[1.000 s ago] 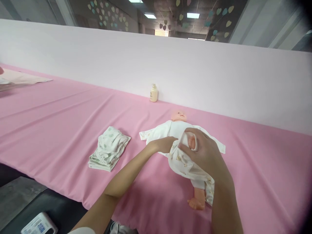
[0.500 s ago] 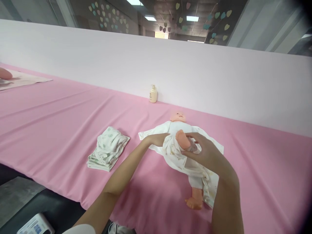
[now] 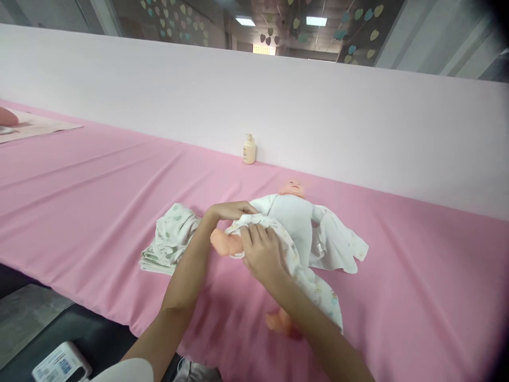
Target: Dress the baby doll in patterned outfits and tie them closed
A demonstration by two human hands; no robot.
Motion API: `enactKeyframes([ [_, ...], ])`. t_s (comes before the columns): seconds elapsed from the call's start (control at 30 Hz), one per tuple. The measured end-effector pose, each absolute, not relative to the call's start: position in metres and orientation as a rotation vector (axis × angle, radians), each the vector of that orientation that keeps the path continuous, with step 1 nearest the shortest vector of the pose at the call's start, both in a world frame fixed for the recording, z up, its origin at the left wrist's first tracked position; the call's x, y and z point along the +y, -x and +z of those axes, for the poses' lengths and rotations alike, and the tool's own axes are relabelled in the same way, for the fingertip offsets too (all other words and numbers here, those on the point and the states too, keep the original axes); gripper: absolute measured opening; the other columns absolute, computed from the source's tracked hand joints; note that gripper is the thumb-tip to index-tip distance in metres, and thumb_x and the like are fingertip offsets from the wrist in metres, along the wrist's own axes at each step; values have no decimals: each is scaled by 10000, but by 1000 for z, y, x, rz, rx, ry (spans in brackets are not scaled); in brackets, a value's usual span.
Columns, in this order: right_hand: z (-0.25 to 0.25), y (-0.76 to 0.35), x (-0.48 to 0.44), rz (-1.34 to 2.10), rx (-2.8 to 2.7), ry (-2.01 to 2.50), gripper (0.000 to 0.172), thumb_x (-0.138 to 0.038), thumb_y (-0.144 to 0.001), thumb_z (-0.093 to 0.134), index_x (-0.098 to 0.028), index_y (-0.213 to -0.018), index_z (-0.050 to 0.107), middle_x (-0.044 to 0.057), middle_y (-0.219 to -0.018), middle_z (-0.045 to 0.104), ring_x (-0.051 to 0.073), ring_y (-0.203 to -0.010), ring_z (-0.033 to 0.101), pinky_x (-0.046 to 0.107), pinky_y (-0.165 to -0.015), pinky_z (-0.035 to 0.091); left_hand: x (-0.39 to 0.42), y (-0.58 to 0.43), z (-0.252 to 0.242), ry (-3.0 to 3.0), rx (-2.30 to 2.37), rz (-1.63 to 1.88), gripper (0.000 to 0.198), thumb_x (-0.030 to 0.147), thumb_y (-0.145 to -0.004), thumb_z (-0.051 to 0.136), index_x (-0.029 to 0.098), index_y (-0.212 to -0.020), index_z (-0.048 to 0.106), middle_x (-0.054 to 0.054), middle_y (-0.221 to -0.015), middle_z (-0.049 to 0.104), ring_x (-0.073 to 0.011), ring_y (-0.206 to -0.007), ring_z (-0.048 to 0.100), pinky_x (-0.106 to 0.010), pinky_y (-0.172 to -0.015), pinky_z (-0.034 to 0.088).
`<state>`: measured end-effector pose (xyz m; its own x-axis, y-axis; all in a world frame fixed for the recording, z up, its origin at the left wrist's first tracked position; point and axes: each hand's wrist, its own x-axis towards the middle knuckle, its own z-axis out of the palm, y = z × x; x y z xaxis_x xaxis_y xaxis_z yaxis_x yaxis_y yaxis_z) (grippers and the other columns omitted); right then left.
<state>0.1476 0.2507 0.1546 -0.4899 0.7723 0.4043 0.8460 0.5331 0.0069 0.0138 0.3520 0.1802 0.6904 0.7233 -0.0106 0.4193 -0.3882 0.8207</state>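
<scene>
A baby doll (image 3: 296,223) lies on its back, its head towards the wall, in a white long-sleeved top. Patterned white baby pants (image 3: 322,292) are around its legs. One bare foot (image 3: 225,243) sticks out of a pant leg to the left. Another foot (image 3: 279,321) shows lower down, partly behind my right forearm. My right hand (image 3: 262,252) is closed over the pant leg just above the raised foot. My left hand (image 3: 234,210) is bent over the far side of that leg, its fingertips closed on the cloth and partly hidden.
A folded stack of patterned cloth (image 3: 169,241) lies left of the doll, partly behind my left arm. A pump bottle (image 3: 249,150) stands by the white wall (image 3: 159,90). A pink sheet (image 3: 99,212) covers the table. A white device (image 3: 62,363) rests on a black surface at lower left.
The raised leg has swung left and down, its foot now pointing left. My right hand has moved left from beside the foot onto the pant leg. My left hand has shifted left and slightly up.
</scene>
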Motion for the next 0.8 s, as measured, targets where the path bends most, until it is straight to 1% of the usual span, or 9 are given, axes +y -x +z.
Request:
enactKeyframes([
  [0.13, 141, -136, 239, -216, -2613, 1247, 190, -157, -859, 442, -181, -1031, 519, 98, -978, 578, 265, -944, 504, 406, -772, 404, 364, -11, 187, -1937, 742, 185, 338, 370, -863, 515, 152, -1075, 662, -41, -802, 667, -119, -651, 567, -208, -583, 422],
  [0.2, 135, -134, 234, -163, -2704, 1275, 177, -175, -828, 503, -178, -1001, 540, 110, -988, 584, 278, -960, 509, 422, -780, 411, 369, -20, 183, -1959, 659, 61, 409, 380, -806, 593, 176, -1159, 626, -10, -701, 639, -99, -558, 514, -188, -520, 377],
  [0.27, 134, -133, 230, -89, -2812, 1319, 240, -171, -775, 565, -160, -1015, 562, 134, -1025, 590, 295, -999, 508, 451, -824, 409, 370, -33, 176, -2001, 554, -33, 537, 348, -697, 709, 182, -1196, 601, 19, -637, 604, -93, -520, 482, -184, -503, 361],
  [0.37, 143, -135, 222, 50, -2971, 1341, 365, -166, -701, 625, -121, -1061, 581, 181, -1143, 570, 334, -1104, 472, 507, -906, 374, 370, -49, 164, -2042, 477, -8, 591, 258, -579, 780, 183, -1144, 625, 23, -681, 612, -100, -558, 499, -188, -537, 384],
  [0.47, 165, -148, 216, 278, -2965, 1236, 253, -210, -733, 609, -147, -977, 606, 138, -1073, 614, 308, -1074, 510, 529, -953, 336, 370, -50, 163, -2065, 506, 89, 529, 202, -609, 730, 182, -1127, 625, 13, -735, 625, -93, -567, 492, -185, -536, 375],
  [0.57, 192, -175, 214, 678, -2743, 1051, 243, -307, -775, 599, -217, -1001, 589, 21, -885, 646, 204, -860, 590, 425, -900, 412, 369, -40, 173, -2073, 576, 222, 464, 154, -652, 650, 163, -1114, 615, 12, -707, 607, -84, -544, 465, -183, -512, 347],
  [0.63, 208, -195, 217, 858, -2467, 1087, 278, -349, -825, 549, -272, -1093, 560, -10, -878, 649, 169, -805, 601, 335, -784, 464, 366, -35, 182, -2034, 575, 322, 428, 133, -676, 597, 154, -1103, 604, 25, -652, 572, -71, -511, 424, -181, -485, 313],
  [0.7, 215, -212, 227, 838, -2150, 1234, 254, -361, -876, 470, -287, -1105, 554, -10, -884, 655, 162, -820, 611, 302, -729, 469, 361, -34, 190, -1942, 535, 420, 406, 117, -683, 563, 151, -1087, 584, 37, -624, 549, -56, -481, 377, -177, -462, 279],
  [0.8, 209, -227, 251, 582, -1833, 1407, 292, -330, -860, 477, -239, -1130, 538, 32, -944, 652, 194, -933, 602, 361, -838, 445, 354, -38, 197, -1769, 497, 541, 381, 79, -627, 569, 146, -1002, 569, 38, -632, 569, -45, -479, 394, -165, -474, 303],
])
